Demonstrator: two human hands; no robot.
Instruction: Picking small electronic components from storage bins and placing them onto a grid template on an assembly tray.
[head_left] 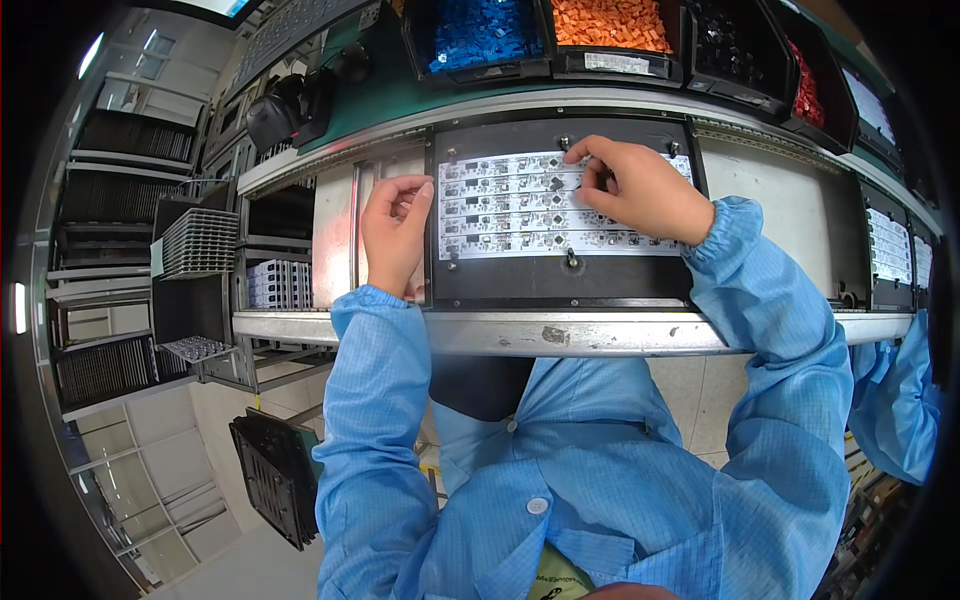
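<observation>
A black carrier frame lies on the conveyor in front of me and holds several long white circuit boards in parallel rows. My right hand is over the right half of the boards, its index finger and thumb apart near a dark square component. I see nothing between those fingertips. By the left edge of the frame is my left hand, with its fingers curled and the thumb against the index finger. Anything pinched there is hidden.
Behind the conveyor stand black bins of blue parts, orange parts, black parts and red parts. Another loaded carrier sits at right, beside another person's blue sleeve. Racks with stacked trays are at left.
</observation>
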